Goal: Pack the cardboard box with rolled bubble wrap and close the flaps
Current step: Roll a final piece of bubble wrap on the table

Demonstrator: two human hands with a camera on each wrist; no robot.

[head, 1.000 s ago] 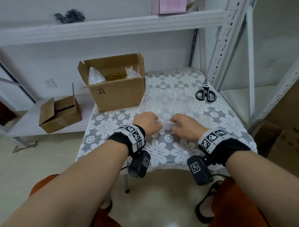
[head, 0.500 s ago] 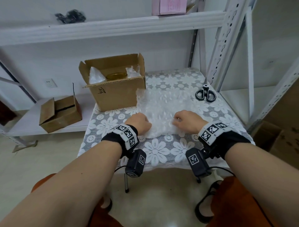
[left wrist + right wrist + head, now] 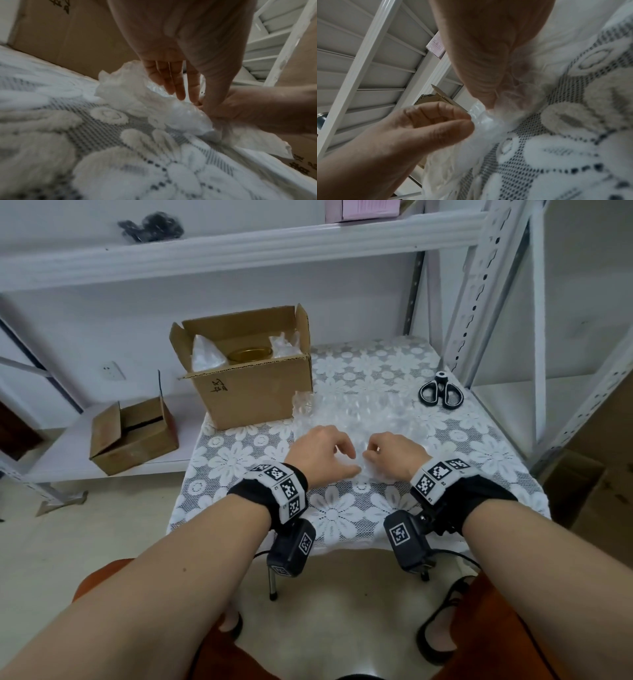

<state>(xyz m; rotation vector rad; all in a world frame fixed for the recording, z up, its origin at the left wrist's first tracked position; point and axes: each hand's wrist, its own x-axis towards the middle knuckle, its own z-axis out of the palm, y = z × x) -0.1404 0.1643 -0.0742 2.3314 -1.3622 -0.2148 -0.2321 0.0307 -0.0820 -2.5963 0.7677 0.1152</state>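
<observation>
Under both hands, left hand (image 3: 320,453) and right hand (image 3: 397,455) pinch bubble wrap (image 3: 356,419), its edge blurred.

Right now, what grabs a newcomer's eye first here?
Two hands, left hand and right hand, meet mid-table, pinching the near edge of a bubble wrap sheet spread on the lace tablecloth. Behind them on the left stands the open cardboard box; black scissors lie far right.
</observation>
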